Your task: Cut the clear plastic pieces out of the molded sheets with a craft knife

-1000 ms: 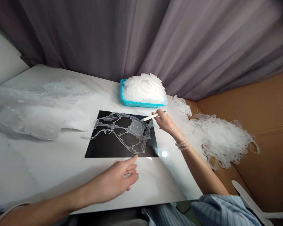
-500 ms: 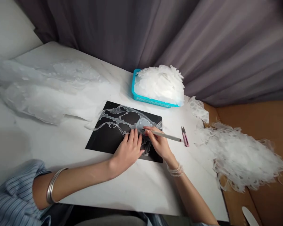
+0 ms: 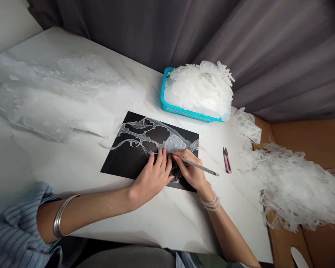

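Note:
A black sheet [image 3: 123, 162] lies on the white table, with sheer white lace [image 3: 156, 136] spread over it. The lace has scrolled, corded edges, and black shows through its openings. My left hand [image 3: 153, 176] rests flat on the lace and sheet, fingers stretched out. Pinched in my right hand [image 3: 194, 173] is a slim grey pen-like tool [image 3: 202, 168]; its tip is down at the lace near my left fingertips, too small to make out. Just above the tool lies a filled, whitish lace panel [image 3: 175, 143]. Pink thread snips [image 3: 227, 160] lie right of my right hand.
A blue basket [image 3: 190, 114] heaped with white cut pieces [image 3: 199, 89] stands at the back. More sheer white fabric [image 3: 61, 96] covers the left side. Lace scraps [image 3: 301, 186] pile over a cardboard box [image 3: 284, 238] at the right, beside a smaller scrap [image 3: 248, 124].
The view has shifted slightly. The pen-like tool has moved down along the lace, away from the filled panel, and tilts more steeply. My left hand stays flat in place.

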`<state>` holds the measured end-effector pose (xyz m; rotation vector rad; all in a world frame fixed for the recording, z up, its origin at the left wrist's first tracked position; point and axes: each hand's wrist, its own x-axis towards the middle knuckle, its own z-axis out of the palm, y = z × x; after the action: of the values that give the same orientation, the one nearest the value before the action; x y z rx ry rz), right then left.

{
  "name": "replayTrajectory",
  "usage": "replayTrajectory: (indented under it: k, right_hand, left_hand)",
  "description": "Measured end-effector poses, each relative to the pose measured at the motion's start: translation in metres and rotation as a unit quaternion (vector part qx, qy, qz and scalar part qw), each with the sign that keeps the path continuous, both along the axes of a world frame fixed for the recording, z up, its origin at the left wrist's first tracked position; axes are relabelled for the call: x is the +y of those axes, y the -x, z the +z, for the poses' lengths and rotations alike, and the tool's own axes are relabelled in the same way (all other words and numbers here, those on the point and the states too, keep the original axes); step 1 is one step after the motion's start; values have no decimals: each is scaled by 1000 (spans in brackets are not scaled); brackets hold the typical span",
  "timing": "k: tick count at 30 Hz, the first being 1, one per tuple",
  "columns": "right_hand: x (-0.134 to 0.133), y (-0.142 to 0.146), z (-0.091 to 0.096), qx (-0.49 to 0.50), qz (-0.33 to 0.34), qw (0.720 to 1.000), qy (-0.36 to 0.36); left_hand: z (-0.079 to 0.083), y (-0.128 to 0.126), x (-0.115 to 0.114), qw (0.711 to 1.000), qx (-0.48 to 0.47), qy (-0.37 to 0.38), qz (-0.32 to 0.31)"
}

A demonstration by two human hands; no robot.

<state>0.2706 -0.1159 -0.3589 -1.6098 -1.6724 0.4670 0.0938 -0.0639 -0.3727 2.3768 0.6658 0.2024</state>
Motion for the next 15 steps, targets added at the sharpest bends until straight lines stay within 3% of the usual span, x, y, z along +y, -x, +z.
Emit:
replayTrajectory:
  k: [15]
  right_hand:
    - [-13,2,-13,-120,55,989,-61]
  left_hand:
    - [2,3,-3,1000,-10,2,-10]
